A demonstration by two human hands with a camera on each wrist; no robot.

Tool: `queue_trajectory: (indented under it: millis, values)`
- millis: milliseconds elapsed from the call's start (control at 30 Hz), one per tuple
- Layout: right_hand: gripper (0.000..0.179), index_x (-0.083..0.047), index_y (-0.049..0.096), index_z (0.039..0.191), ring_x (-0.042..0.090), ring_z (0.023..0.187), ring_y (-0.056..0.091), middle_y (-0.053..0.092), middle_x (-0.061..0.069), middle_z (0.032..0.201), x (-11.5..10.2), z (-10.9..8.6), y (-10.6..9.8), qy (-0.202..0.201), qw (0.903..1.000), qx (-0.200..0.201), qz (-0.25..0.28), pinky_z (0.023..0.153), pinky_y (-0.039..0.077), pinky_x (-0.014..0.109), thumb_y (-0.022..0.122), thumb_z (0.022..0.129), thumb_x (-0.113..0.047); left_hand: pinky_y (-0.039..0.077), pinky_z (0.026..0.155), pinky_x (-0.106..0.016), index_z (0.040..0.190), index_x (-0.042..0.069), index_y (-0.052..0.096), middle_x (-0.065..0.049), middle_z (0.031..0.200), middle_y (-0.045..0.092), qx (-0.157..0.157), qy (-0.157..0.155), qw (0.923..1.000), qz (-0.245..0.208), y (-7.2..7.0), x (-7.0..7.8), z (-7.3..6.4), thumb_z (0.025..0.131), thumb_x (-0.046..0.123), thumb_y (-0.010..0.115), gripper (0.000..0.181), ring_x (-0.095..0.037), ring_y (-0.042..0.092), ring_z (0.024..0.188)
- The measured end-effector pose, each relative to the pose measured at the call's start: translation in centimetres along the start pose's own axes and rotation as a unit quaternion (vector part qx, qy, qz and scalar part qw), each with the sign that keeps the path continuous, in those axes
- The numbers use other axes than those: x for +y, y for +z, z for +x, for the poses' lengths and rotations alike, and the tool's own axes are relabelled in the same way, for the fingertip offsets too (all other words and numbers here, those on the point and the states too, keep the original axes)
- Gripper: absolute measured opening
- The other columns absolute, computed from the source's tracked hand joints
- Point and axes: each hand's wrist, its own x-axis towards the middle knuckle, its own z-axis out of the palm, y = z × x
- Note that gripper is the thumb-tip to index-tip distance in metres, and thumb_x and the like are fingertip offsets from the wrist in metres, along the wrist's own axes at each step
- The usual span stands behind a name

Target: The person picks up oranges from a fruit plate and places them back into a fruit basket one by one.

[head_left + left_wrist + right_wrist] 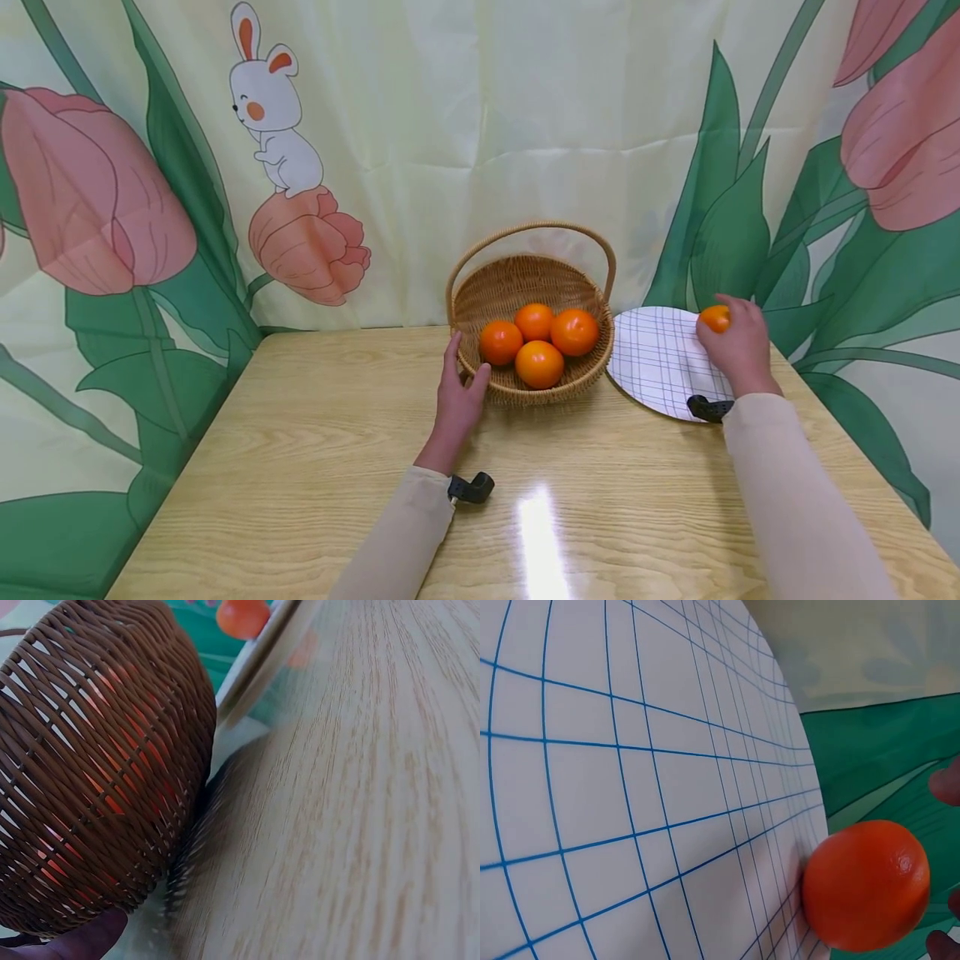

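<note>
A wicker basket (491,287) with a tall arched handle holds several oranges (539,364). My left hand (457,408) rests against its left side, thumb at the front rim and fingers extended along the outside. In the left wrist view a fingertip (97,934) touches the woven wall. Off to the right, one orange (866,885) sits near the far edge of a round white board (652,358) with blue grid lines. My right hand (738,350) is over that orange, and in the right wrist view its spread fingertips (946,784) stand apart from the fruit.
The wooden table (337,433) carries the basket and board near its back edge. Behind it hangs a curtain (420,167) printed with tulips and a rabbit. Each wrist wears a small black device, like the one on the left (472,487).
</note>
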Motion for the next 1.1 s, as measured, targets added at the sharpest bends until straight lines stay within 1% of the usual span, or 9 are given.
queue_trajectory:
  millis: [167,267,333,467,533,700,767,967,1100]
  values:
    - [0.062,-0.014,0.025,0.144,0.046,0.121,0.028,0.015,0.021,0.148,0.6,0.2,0.1,0.020,0.9997,-0.007,0.009,0.097,0.035,0.060,0.049,0.089,-0.033,0.041,0.098,-0.045,0.136,0.055,0.014,0.003,0.151,0.016,0.000,-0.003,1.0000,-0.002,0.0,0.1,-0.1,0.088,0.038,0.054,0.064,-0.037,0.037,0.129]
    - [0.063,-0.013,0.025,0.144,0.047,0.123,0.026,0.013,0.022,0.149,0.9,0.4,0.1,0.025,0.9996,-0.010,0.012,0.098,0.034,0.061,0.048,0.090,-0.033,0.041,0.098,-0.045,0.137,0.053,0.014,0.003,0.151,0.016,0.000,-0.005,1.0000,-0.002,0.0,0.1,0.0,0.089,0.036,0.054,0.065,-0.037,0.037,0.129]
    - [0.063,-0.013,0.024,0.144,0.048,0.124,0.024,0.011,0.022,0.149,1.1,0.6,0.1,0.029,0.9994,-0.012,0.011,0.098,0.033,0.061,0.048,0.090,-0.033,0.042,0.097,-0.046,0.139,0.048,0.015,0.002,0.152,0.015,0.001,-0.004,1.0000,-0.001,0.0,0.1,0.0,0.089,0.034,0.054,0.065,-0.038,0.037,0.129]
    - [0.065,-0.012,0.022,0.145,0.049,0.127,0.021,0.009,0.022,0.150,1.4,0.9,0.1,0.038,0.9990,-0.019,0.011,0.098,0.032,0.062,0.048,0.089,-0.034,0.044,0.095,-0.046,0.142,0.044,0.014,0.003,0.152,0.014,0.001,-0.007,1.0000,0.000,0.1,0.0,0.0,0.089,0.035,0.053,0.066,-0.039,0.037,0.128]
    - [0.066,-0.012,0.021,0.145,0.050,0.126,0.021,0.008,0.023,0.149,1.7,1.0,0.2,0.041,0.9989,-0.023,0.010,0.098,0.032,0.063,0.048,0.089,-0.035,0.044,0.095,-0.046,0.141,0.046,0.014,0.002,0.152,0.014,0.002,-0.005,1.0000,0.002,0.1,-0.1,0.1,0.089,0.037,0.053,0.066,-0.039,0.037,0.128]
    - [0.069,-0.012,0.018,0.146,0.051,0.124,0.022,0.006,0.023,0.150,2.2,1.4,0.3,0.045,0.9984,-0.034,0.005,0.096,0.032,0.064,0.049,0.089,-0.035,0.044,0.095,-0.045,0.135,0.056,0.012,0.003,0.152,0.013,0.001,-0.003,1.0000,0.008,0.2,-0.1,0.1,0.088,0.042,0.052,0.063,-0.038,0.037,0.128]
    - [0.071,-0.013,0.015,0.146,0.051,0.124,0.022,0.005,0.024,0.150,2.4,1.5,0.3,0.046,0.9981,-0.041,0.002,0.096,0.032,0.065,0.050,0.088,-0.035,0.044,0.095,-0.045,0.134,0.057,0.011,0.004,0.152,0.013,0.000,-0.003,1.0000,0.008,0.2,-0.1,0.1,0.089,0.040,0.052,0.064,-0.038,0.037,0.128]
    - [0.076,-0.014,0.009,0.147,0.054,0.120,0.023,0.002,0.028,0.148,2.8,1.6,0.5,0.051,0.9961,-0.072,-0.004,0.095,0.030,0.066,0.052,0.088,-0.036,0.044,0.095,-0.045,0.136,0.055,0.012,0.002,0.152,0.014,0.002,0.007,0.9999,0.011,0.2,-0.3,0.1,0.090,0.034,0.053,0.065,-0.038,0.038,0.128]
    - [0.076,-0.013,0.010,0.147,0.054,0.116,0.025,0.002,0.029,0.147,2.8,1.5,0.7,0.061,0.9949,-0.081,0.005,0.095,0.031,0.066,0.053,0.089,-0.035,0.043,0.096,-0.045,0.138,0.051,0.013,0.003,0.152,0.014,0.005,0.010,0.9999,0.012,0.2,-0.4,0.3,0.090,0.033,0.053,0.065,-0.038,0.037,0.128]
